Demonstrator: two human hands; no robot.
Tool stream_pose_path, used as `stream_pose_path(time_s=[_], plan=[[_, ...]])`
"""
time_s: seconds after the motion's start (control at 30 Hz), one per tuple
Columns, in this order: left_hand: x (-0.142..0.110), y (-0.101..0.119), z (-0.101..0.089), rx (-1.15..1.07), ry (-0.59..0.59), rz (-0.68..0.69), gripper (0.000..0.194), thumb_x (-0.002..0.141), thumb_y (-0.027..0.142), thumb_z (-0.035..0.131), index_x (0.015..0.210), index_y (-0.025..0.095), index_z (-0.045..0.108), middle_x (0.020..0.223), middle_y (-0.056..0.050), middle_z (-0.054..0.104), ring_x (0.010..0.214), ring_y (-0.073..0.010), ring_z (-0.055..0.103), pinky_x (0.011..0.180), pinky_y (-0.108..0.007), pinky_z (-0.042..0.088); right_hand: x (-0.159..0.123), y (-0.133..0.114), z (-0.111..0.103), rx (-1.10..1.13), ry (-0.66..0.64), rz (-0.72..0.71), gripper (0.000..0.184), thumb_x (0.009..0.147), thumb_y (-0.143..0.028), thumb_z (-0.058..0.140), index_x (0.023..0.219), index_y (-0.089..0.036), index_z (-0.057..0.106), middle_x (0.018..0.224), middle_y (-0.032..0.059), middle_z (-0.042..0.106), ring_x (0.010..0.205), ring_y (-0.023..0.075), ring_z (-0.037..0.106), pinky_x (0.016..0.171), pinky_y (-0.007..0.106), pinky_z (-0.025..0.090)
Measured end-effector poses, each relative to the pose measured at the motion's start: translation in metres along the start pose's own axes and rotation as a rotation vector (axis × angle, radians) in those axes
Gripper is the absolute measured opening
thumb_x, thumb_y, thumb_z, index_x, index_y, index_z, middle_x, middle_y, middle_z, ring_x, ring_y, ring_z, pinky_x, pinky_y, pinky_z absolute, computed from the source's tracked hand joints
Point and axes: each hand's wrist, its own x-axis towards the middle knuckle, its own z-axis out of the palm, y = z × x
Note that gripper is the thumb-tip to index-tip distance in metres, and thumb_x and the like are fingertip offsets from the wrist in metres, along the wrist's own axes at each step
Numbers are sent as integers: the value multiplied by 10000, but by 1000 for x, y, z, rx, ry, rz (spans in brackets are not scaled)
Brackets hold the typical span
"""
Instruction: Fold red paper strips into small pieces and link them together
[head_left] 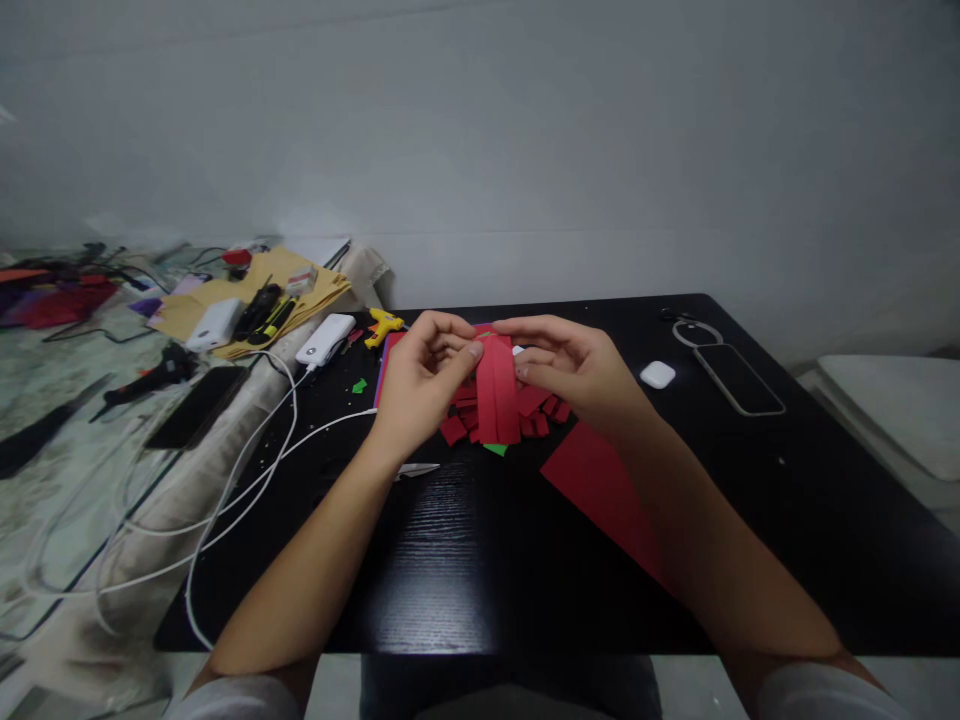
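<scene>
Between my two hands hang red paper strips (498, 395), raised above the black table. My left hand (431, 375) pinches their upper left side with thumb and fingers. On the other side, my right hand (574, 370) grips the upper right edge. Beneath lies a heap of small red paper pieces (454, 430), partly covered by the strips and hands. A bit of green paper (496, 450) pokes out below the strips. Under my right forearm rests a larger red sheet (600, 490). Scissors (417, 470) lie by my left wrist, their handles mostly hidden by the arm.
A yellow glue gun (383, 327), a white power bank (325, 340) and white cables (296, 420) are on the table's left. At right are a white earbud case (658, 375) and a phone (739, 380). A cluttered surface (45, 380) adjoins on the left.
</scene>
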Motion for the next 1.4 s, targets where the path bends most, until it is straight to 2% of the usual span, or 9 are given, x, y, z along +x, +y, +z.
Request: stream_pose_path(time_s=[0.33,0.53,0.73,0.93,1.13,1.4], plan=[[0,0,0,3,3,14,194,818,276,737,938,187,614,756,1,635,623,-95,570,596,-214,475,0,0,-1,20,5,2,372,796,-163,690,1166,-201,703,1117,70,721,838,153,697,772,306,588],[0,0,0,6,-1,10,194,817,282,737,934,188,615,754,3,631,621,-96,571,594,-216,471,-1,-1,0,29,3,27,401,786,-185,710,1186,-177,695,1017,78,740,822,164,700,744,304,594],[0,0,0,-8,4,16,190,816,265,736,929,177,612,748,5,633,620,-90,568,597,-209,462,-1,-1,0,75,5,53,418,777,-171,719,1194,-159,695,944,66,741,831,167,698,785,323,595],[0,0,0,0,6,20,175,823,250,727,930,174,611,741,9,626,619,-88,568,596,-204,459,0,0,-1,104,-16,45,437,758,-137,739,1192,-154,693,1026,83,739,871,184,704,794,327,601],[-1,-2,0,-18,-5,25,159,833,222,714,943,172,612,753,5,628,630,-88,567,603,-203,458,-1,1,-1,123,-26,49,450,748,-130,743,1194,-155,689,1014,80,742,881,188,713,794,325,607],[-2,-2,1,6,5,28,164,833,226,715,946,168,613,768,2,630,656,-91,571,616,-199,448,-1,3,2,110,-1,81,373,768,-146,721,1140,-156,693,790,27,726,718,144,700,729,289,591]])
